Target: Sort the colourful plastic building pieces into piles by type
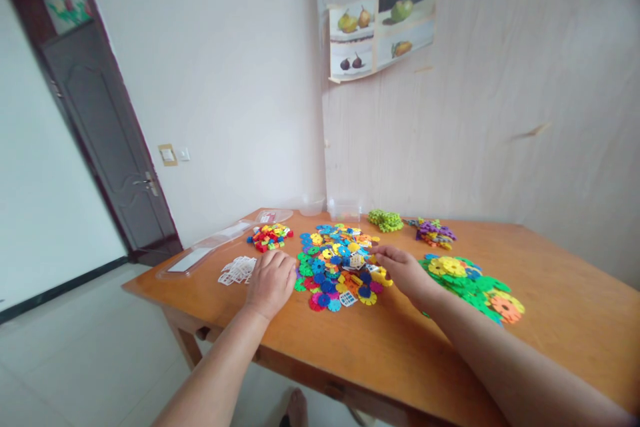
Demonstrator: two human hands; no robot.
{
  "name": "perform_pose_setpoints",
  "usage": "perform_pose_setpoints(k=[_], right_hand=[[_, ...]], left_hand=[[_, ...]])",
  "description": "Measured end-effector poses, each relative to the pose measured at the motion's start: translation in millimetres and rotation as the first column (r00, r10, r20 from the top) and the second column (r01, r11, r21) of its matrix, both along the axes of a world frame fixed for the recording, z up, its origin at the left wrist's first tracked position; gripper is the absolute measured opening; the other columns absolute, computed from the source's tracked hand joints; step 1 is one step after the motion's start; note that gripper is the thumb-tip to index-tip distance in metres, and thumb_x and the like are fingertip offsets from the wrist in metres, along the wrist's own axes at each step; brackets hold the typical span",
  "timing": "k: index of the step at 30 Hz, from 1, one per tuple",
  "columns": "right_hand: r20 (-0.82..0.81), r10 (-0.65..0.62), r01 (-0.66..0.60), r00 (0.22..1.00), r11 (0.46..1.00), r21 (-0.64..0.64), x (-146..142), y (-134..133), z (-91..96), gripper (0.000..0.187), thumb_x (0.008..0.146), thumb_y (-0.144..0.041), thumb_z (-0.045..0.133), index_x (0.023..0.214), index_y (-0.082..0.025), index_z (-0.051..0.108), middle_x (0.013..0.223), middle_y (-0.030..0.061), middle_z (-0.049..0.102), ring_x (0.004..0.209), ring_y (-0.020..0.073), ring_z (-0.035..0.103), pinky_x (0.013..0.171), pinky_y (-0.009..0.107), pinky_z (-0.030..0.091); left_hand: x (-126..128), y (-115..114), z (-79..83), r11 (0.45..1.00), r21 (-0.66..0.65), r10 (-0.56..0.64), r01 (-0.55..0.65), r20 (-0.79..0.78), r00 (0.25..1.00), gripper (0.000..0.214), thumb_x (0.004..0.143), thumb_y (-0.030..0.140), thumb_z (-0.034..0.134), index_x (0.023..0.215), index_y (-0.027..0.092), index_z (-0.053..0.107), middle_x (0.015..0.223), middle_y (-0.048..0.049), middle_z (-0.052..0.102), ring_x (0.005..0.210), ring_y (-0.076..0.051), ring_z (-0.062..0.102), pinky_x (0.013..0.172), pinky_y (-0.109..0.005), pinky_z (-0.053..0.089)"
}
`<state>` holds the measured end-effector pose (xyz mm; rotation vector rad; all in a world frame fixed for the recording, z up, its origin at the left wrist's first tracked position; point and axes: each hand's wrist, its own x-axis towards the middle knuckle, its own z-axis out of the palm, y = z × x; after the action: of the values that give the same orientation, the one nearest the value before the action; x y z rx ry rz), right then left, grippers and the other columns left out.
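My left hand (273,283) rests on the table with its fingers curled down, between some white grid-like plastic pieces (237,270) and a mixed pile of snowflake discs (325,267). Whatever lies under those fingers is hidden. At the pile's right edge is my right hand (405,273), thumb and fingers drawn together near yellow discs; what they pinch, if anything, is too small to make out. A white grid piece (347,298) lies on the pile's near side, and another one (356,261) sits among the discs in the middle.
Larger green, yellow and orange discs (470,287) lie beyond my right wrist. Farther back are lime-green pieces (385,220), purple pieces (436,232), small red and yellow blocks (270,237) and a clear plastic box (345,209). Clear lids (187,260) lie along the wooden table's (560,280) left edge.
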<state>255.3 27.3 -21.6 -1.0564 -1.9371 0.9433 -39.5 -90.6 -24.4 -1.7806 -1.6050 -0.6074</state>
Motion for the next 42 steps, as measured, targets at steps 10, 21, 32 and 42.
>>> perform_pose_setpoints(k=[10, 21, 32, 42], right_hand=[[-0.349, 0.164, -0.273, 0.923, 0.917, -0.291, -15, -30, -1.2, 0.041, 0.083, -0.056, 0.064, 0.103, -0.020, 0.065, 0.092, 0.0041, 0.071, 0.077, 0.0157, 0.061, 0.061, 0.025, 0.040], [-0.424, 0.345, -0.479, 0.838, 0.837, -0.265, -24, -44, -9.8, 0.041, 0.082, -0.056, 0.069, 0.102, -0.020, 0.063, 0.082, 0.0000, 0.060, 0.067, 0.0113, 0.047, 0.058, 0.024, 0.038], [-0.394, 0.341, -0.463, 0.854, 0.843, -0.273, -29, -42, -21.0, 0.045, 0.080, -0.059, 0.070, 0.101, -0.020, 0.064, 0.080, 0.0002, 0.061, 0.066, 0.0120, 0.048, 0.059, 0.025, 0.040], [0.106, 0.330, -0.343, 0.938, 0.929, 0.140, -19, -58, -10.4, 0.033, 0.098, -0.047, 0.045, 0.086, -0.021, 0.062, 0.079, 0.0023, 0.064, 0.073, 0.0166, 0.056, 0.067, 0.029, 0.043]], left_hand=[[40, -8, 4.4, 0.962, 0.093, -0.260, 0.258, 0.001, 0.966, 0.013, 0.091, 0.026, 0.058, 0.101, 0.023, 0.066, 0.099, -0.0067, 0.069, 0.103, -0.025, 0.058, 0.090, -0.042, 0.046], [81, -1, 3.1, 0.911, -0.023, -0.412, 0.411, -0.036, 0.911, 0.025, 0.090, 0.047, 0.061, 0.090, 0.022, 0.065, 0.091, -0.0052, 0.067, 0.096, -0.023, 0.059, 0.086, -0.042, 0.043], [84, -4, 4.5, 0.914, -0.033, -0.405, 0.404, -0.022, 0.914, 0.020, 0.092, 0.040, 0.056, 0.091, 0.022, 0.065, 0.089, -0.0065, 0.067, 0.095, -0.022, 0.059, 0.086, -0.041, 0.043], [62, -2, 9.3, 0.957, 0.049, -0.290, 0.287, 0.111, 0.950, 0.016, 0.092, 0.030, 0.056, 0.104, 0.023, 0.065, 0.100, -0.0062, 0.070, 0.102, -0.024, 0.059, 0.093, -0.044, 0.041]])
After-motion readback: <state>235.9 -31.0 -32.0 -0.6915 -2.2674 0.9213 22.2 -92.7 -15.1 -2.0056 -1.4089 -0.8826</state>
